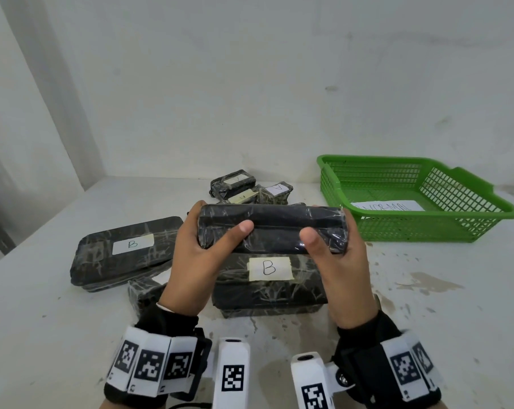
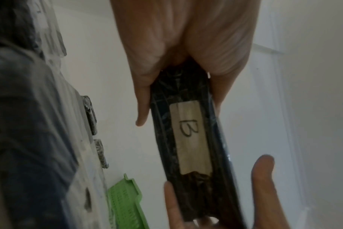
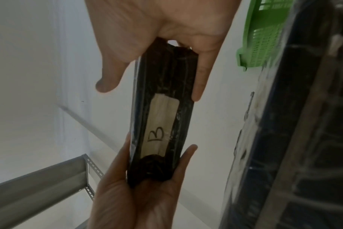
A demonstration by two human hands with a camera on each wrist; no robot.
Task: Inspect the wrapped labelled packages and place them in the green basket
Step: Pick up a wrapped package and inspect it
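Wrapped package (image 1: 272, 228) gripped endwise between both hands, fingers curled.

I see the white table (image 1: 73, 335) carrying black wrapped packages (image 1: 123, 255) at centre frame and the green basket (image 1: 427, 228) at right.

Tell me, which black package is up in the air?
The long package gripped at its ends by the left hand and right hand. Its B label faces away; the others lie on the table.
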